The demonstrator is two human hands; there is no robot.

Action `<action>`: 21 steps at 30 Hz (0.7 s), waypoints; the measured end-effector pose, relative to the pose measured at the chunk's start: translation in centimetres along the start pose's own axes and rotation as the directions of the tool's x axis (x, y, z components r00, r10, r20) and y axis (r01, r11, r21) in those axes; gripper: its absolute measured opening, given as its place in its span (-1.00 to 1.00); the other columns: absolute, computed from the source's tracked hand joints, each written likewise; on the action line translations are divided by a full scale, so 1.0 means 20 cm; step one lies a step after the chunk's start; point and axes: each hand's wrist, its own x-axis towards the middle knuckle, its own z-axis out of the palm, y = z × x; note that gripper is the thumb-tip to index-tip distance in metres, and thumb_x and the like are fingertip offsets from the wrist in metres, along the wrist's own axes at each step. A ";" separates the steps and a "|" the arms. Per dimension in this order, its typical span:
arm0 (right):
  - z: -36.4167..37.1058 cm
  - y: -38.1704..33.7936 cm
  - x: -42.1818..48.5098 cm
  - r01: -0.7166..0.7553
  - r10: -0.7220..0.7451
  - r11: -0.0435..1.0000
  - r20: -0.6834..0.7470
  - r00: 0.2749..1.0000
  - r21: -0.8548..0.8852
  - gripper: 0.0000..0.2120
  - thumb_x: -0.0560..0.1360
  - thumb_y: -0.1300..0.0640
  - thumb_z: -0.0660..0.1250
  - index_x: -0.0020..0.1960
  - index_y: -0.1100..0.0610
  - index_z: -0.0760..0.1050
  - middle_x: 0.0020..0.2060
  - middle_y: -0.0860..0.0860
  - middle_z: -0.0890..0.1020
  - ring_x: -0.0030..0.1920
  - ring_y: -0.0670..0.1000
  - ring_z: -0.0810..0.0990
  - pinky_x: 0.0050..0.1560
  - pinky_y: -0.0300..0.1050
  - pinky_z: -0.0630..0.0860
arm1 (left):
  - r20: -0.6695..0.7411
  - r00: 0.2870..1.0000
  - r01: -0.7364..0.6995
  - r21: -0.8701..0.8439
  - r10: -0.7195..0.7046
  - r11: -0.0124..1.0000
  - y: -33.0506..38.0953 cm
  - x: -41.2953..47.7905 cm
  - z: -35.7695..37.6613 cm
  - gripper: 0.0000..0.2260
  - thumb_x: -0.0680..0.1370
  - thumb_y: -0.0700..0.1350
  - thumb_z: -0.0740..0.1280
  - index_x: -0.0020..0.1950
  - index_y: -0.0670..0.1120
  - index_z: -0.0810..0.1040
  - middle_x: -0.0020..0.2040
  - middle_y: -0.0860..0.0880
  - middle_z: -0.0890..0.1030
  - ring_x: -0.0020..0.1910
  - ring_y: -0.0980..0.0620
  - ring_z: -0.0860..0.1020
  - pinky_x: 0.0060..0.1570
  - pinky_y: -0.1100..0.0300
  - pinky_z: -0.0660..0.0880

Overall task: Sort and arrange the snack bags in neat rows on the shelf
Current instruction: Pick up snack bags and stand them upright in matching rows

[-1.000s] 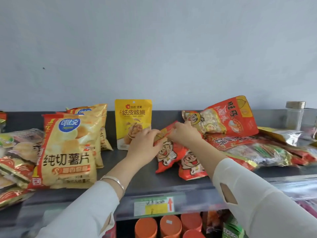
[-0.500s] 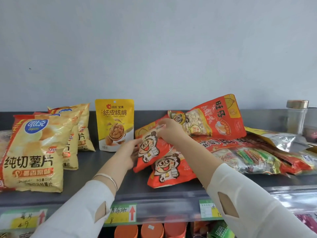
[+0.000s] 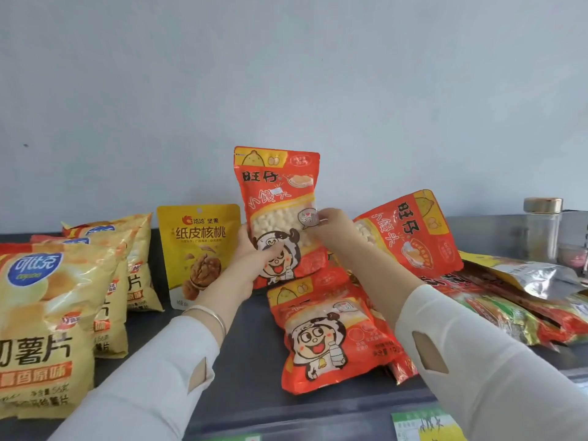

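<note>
I hold a red snack bag (image 3: pixel 277 192) with a cartoon face upright near the back of the dark shelf (image 3: pixel 254 361). My left hand (image 3: pixel 246 265) grips its lower left edge and my right hand (image 3: pixel 334 229) grips its right side. A second red bag of the same kind (image 3: pixel 331 335) lies flat in front of it. A third one (image 3: pixel 413 237) leans tilted at the right. A yellow walnut bag (image 3: pixel 199 249) stands against the wall just left of the held bag.
Several yellow potato chip bags (image 3: pixel 41 319) stand in a row at the left. A heap of mixed foil and red bags (image 3: pixel 515 300) lies at the right, with a glass jar (image 3: pixel 542 229) behind it. Price labels (image 3: pixel 423 424) line the shelf's front edge.
Both hands have lifted the red bag from the pile and turned it upright beside the walnut bag. The view has shifted right and closer.
</note>
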 end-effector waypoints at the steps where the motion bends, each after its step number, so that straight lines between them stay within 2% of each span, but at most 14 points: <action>1: 0.01 -0.01 0.04 -0.024 0.024 1.000 -0.009 1.000 -0.016 -0.79 0.51 0.25 0.27 0.13 0.27 0.50 -0.11 0.19 0.60 -0.14 0.13 0.54 -0.17 0.00 0.49 | -0.003 1.000 -0.025 0.041 0.025 0.999 -0.01 0.03 0.00 -0.34 0.46 -0.19 0.44 0.44 0.03 0.16 0.16 0.01 0.46 0.16 -0.01 0.45 0.13 0.04 0.44; 3: 0.03 -0.01 0.09 -0.058 0.058 0.998 -0.014 0.998 -0.015 -0.87 0.52 0.28 0.25 0.07 0.27 0.44 -0.22 0.13 0.51 -0.23 0.06 0.44 -0.29 -0.11 0.38 | -0.007 0.998 -0.058 0.063 0.059 0.996 -0.04 0.09 0.02 -0.34 0.47 -0.24 0.42 0.45 0.02 0.14 0.18 0.00 0.44 0.17 0.00 0.42 0.10 0.07 0.42; 5: 0.06 -0.01 0.16 -0.095 0.095 0.995 -0.027 0.995 0.015 -0.87 0.51 0.32 0.23 0.04 0.17 0.39 -0.20 0.09 0.48 -0.21 0.10 0.50 -0.33 -0.12 0.43 | -0.023 0.995 -0.096 0.070 0.098 0.993 -0.08 0.16 0.04 -0.37 0.48 -0.29 0.39 0.44 0.00 0.16 0.21 -0.02 0.44 0.17 0.00 0.42 0.08 0.07 0.43; 7: 0.11 0.01 0.22 -0.121 0.123 0.990 -0.031 0.992 0.071 -0.83 0.48 0.34 0.24 0.05 0.19 0.40 -0.13 0.13 0.50 -0.11 0.15 0.57 -0.18 -0.01 0.58 | -0.055 0.990 -0.127 0.093 0.133 0.988 -0.10 0.22 0.05 -0.44 0.50 -0.31 0.35 0.40 -0.03 0.21 0.20 -0.03 0.45 0.14 0.00 0.44 0.07 0.08 0.44; 8: 0.13 0.01 0.24 -0.138 0.141 0.986 -0.024 0.990 0.097 -0.83 0.47 0.33 0.24 0.06 0.22 0.41 -0.13 0.13 0.50 -0.11 0.14 0.58 -0.08 0.01 0.60 | -0.067 0.989 -0.121 0.104 0.129 0.987 -0.11 0.25 0.05 -0.50 0.51 -0.31 0.33 0.38 -0.05 0.24 0.17 -0.04 0.47 0.10 0.00 0.46 0.03 0.09 0.44; 10: 0.17 0.04 0.27 -0.174 0.174 0.979 0.004 0.985 0.104 -0.80 0.47 0.28 0.24 0.09 0.23 0.40 -0.15 0.10 0.50 -0.12 0.10 0.56 -0.01 0.01 0.62 | -0.069 0.994 -0.078 0.132 0.088 0.988 -0.15 0.30 0.05 -0.62 0.54 -0.24 0.30 0.32 -0.08 0.29 0.09 -0.03 0.49 0.03 0.01 0.47 -0.03 0.12 0.42; 14: 0.21 0.09 0.26 -0.183 0.193 0.967 0.042 0.980 -0.174 -0.77 0.55 0.18 0.16 0.13 0.25 0.47 0.03 0.17 0.57 0.06 0.22 0.59 0.09 0.13 0.58 | 0.016 0.999 -0.047 0.346 0.044 0.937 -0.28 0.35 0.04 -0.71 0.52 -0.03 0.32 0.19 -0.09 0.40 0.00 0.03 0.56 0.01 -0.01 0.55 0.01 0.07 0.50; 16: 0.19 0.11 0.27 -0.189 0.204 0.953 0.040 0.978 -0.237 -0.75 0.57 0.16 0.11 0.12 0.26 0.48 0.00 0.16 0.58 0.04 0.23 0.61 0.07 0.14 0.59 | 0.063 0.998 -0.033 0.382 0.010 0.924 -0.30 0.33 0.04 -0.71 0.53 0.02 0.32 0.18 -0.08 0.42 0.03 0.01 0.56 0.02 -0.01 0.54 0.00 0.09 0.48; 19: 0.14 0.14 0.28 -0.210 0.227 0.944 0.037 0.973 -0.256 -0.77 0.54 0.15 0.18 0.09 0.22 0.52 -0.05 0.11 0.59 -0.02 0.14 0.62 0.03 0.11 0.61 | 0.126 0.992 -0.026 0.407 -0.028 0.913 -0.29 0.31 0.05 -0.75 0.55 0.00 0.30 0.18 -0.06 0.46 0.11 -0.05 0.58 0.09 -0.06 0.54 0.09 0.05 0.47; 21: 0.13 0.14 0.26 -0.177 0.192 0.915 0.005 0.981 -0.363 -0.78 0.53 0.08 0.17 0.01 0.18 0.50 -0.12 0.07 0.59 -0.07 0.13 0.63 -0.04 0.07 0.63 | 0.116 0.992 -0.007 0.412 -0.045 0.911 -0.28 0.30 0.06 -0.71 0.56 0.00 0.29 0.22 -0.08 0.42 0.15 -0.06 0.56 0.13 -0.08 0.53 0.09 0.05 0.46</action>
